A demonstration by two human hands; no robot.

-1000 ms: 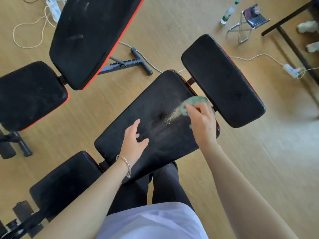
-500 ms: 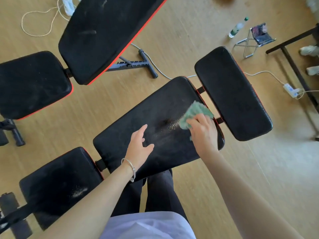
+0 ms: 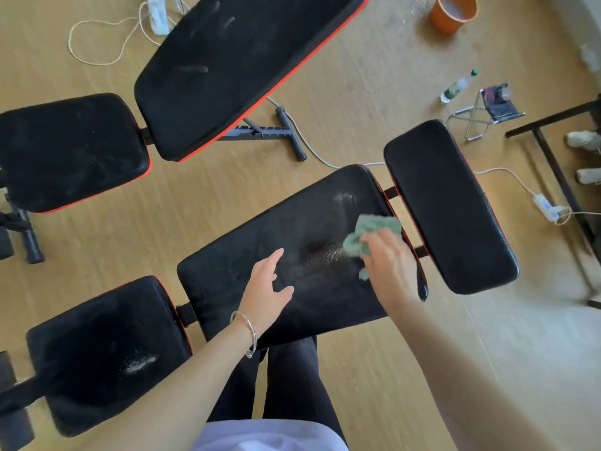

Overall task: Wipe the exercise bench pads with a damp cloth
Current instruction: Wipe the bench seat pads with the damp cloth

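A black bench with red trim lies below me in three pads: a dusty middle pad (image 3: 260,242), a head pad (image 3: 445,203) to the right and a seat pad (image 3: 97,349) to the lower left. My right hand (image 3: 388,265) presses a crumpled green cloth (image 3: 370,231) onto the right end of the middle pad, beside a patch of pale grit. My left hand (image 3: 265,292), with a silver bangle at the wrist, rests flat and open on the same pad.
A second black bench (image 3: 227,66) stands at the upper left on the wooden floor. An orange bucket (image 3: 450,14), a water bottle (image 3: 457,86), a small folding stool (image 3: 487,109), a power strip (image 3: 546,206) with cables and a dark table frame (image 3: 553,157) are on the right.
My right hand has shifted the cloth along the right end of the middle pad. The view has tilted, and the bucket has come into sight. My left hand stays on the pad.
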